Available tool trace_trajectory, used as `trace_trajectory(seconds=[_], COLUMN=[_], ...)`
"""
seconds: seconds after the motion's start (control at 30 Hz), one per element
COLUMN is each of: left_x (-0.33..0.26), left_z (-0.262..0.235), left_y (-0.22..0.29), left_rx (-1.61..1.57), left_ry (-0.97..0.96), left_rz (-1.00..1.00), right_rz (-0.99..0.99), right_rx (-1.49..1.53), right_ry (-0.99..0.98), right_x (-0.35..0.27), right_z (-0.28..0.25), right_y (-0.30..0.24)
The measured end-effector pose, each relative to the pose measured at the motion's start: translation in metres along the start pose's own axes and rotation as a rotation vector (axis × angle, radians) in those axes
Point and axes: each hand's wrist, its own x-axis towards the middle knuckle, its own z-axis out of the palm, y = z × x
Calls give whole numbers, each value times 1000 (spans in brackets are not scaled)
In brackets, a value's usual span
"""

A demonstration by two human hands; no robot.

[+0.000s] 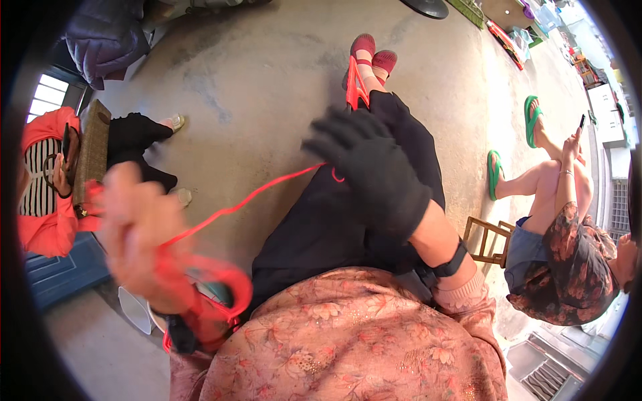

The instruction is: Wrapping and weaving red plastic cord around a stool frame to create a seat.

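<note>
At the far left sat a person in an orange jacket point(47, 227) and striped top, holding a flat brown woven board point(91, 150), crowding that side. Just right of them the left hand point(137, 230), bare and blurred, had its fingers closed round a bundle of red cord point(214, 281). A thin, smooth strand ran from there up and rightward across bare grey concrete floor point(254, 87), the widest open room, to the right hand point(374, 170). That hand wore a black knit glove, fingers spread loosely over the strand above black trousers; whether it gripped the cord could not be told. Farther right sat a small wooden stool point(491, 240) and a person in green sandals point(531, 120).
</note>
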Motion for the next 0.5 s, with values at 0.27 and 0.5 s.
trace_trajectory(seconds=[0.27,0.5], left_x=[1,9], left_z=[-46,-43], left_y=[-12,-157], left_rx=[523,866], left_ry=[659,268], left_rz=[-1,-371], right_rz=[669,760], right_rx=[1432,1709], right_ry=[-25,235], right_x=[-57,-90], right_z=[-24,-20], right_y=[-20,-36])
